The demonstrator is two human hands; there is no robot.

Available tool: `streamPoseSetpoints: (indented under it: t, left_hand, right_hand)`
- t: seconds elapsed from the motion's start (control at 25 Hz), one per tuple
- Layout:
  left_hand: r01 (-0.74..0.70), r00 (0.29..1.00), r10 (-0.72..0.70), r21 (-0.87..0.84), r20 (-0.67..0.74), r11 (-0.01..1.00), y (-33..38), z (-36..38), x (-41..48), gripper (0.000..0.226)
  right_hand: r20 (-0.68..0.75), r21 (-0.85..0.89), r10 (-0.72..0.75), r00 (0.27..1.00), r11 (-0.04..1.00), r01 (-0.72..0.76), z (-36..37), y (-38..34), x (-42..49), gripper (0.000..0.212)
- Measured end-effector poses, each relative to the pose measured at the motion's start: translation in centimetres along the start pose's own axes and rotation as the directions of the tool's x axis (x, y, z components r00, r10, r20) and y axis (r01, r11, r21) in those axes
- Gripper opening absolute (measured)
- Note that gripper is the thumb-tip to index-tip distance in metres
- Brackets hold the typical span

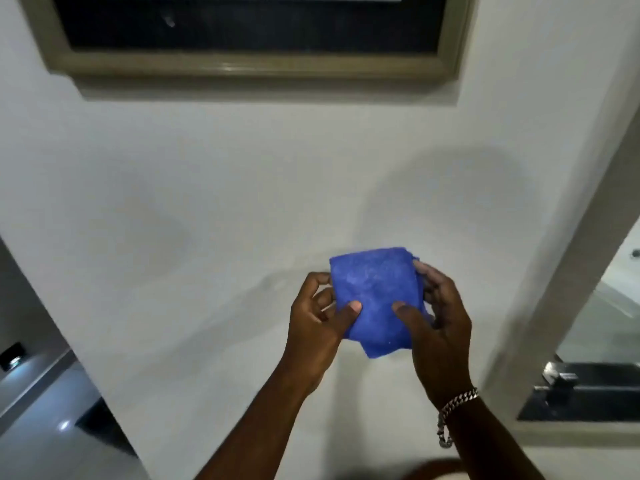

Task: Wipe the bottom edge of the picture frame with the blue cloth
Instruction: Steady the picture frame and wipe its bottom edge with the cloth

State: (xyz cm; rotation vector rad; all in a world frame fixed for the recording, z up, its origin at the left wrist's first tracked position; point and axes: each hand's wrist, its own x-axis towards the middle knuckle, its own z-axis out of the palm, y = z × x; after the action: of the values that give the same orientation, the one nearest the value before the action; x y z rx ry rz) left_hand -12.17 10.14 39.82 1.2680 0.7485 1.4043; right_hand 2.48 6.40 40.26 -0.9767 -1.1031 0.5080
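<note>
A folded blue cloth (375, 292) is held in front of a white wall, well below the picture frame. My left hand (317, 323) grips its left edge with the thumb on top. My right hand (436, 323), with a chain bracelet at the wrist, grips the right edge, thumb pressed on the front. The picture frame (242, 65) hangs at the top of the view. It has an olive-grey moulding around a dark inner field. Its bottom edge runs across above both hands, and its upper part is cut off.
The white wall (207, 202) fills the middle. At the right a grey jamb (568, 271) borders an opening with a glass pane and a dark ledge with metal fittings (581, 389). At the lower left a shiny floor and a grey strip (38, 386) show.
</note>
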Motion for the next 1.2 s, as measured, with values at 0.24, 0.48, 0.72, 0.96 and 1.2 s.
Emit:
streamPoseSetpoints:
  t: [0.24,0.48,0.72,0.96,1.2]
  left_hand:
    - [-0.488,0.872,0.453,0.283,0.183,0.826,14.5,0.9,6.2,0.028]
    - [-0.756,0.514,0.835,0.564,0.196,0.333,25.7,-1.9,11.7,0.011]
    - [-0.549,0.331,0.654,0.702,0.68,-0.453,31.8,-8.4,18.2,0.039]
    - [-0.307,0.367,0.485,0.595,0.794,-0.743,35.5,-13.0,22.2,0.062]
    - [-0.276,0.298,0.576,0.646,0.762,-0.712,36.6,-12.5,23.8,0.071]
  right_hand:
    - [-0.154,0.061,-0.304,0.94,0.947,0.316,6.5,-10.8,8.1,0.062]
    - [-0.309,-0.272,-0.587,0.748,0.809,0.521,10.6,-14.9,14.8,0.038]
    - [-0.09,-0.781,-0.872,0.482,0.362,0.509,13.2,-12.6,16.8,0.026]
    - [-0.071,-0.826,-0.84,0.538,0.352,0.44,14.8,-8.8,16.8,0.049]
    - [-0.121,-0.808,-0.886,0.448,0.35,0.473,19.1,-8.3,17.3,0.049]
